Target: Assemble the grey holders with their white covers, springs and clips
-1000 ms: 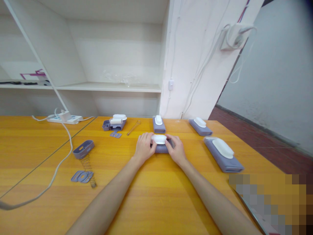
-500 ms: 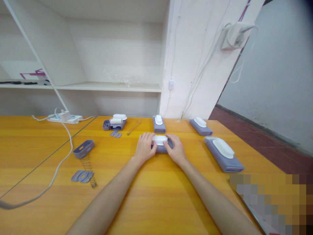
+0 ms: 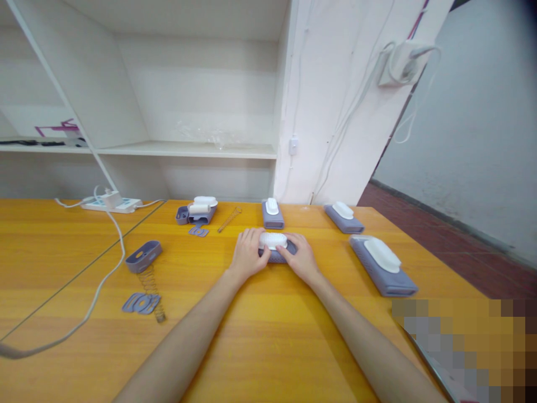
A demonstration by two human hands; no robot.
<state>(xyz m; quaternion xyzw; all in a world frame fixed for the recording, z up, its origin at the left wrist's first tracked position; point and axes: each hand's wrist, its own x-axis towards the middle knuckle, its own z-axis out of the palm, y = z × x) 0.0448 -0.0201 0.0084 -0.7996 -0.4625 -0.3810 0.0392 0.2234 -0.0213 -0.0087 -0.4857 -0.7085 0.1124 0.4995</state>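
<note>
Lavender plastic case with a white oval bristle-edged cap on top sat on the orange wooden table, just ahead of the person and near the middle of the far half of the tabletop. Both hands closed on it from either side. The left hand wrapped its fingers over the left end of the case, thumb touching the white cap. The right hand held the right end, its thumb lying across the front edge below the cap. Each hand gripped narrowly around the piece, and both forearms stretched out above the table.

Behind the held case stood a second lavender case with a white cap, close by. To the right lay two more of the same kind, a smaller-looking one farther back and a larger-looking one nearer, both angled and well apart from the hands. Back left sat a partly assembled lavender unit with a white roller, a flat lavender plate in front of it and a thin metal spring beside it. Farther left lay an open lavender tray shell, a coiled metal spring and another flat lavender plate. A white power strip rested at the back edge, its white cable trailing across the table.
</note>
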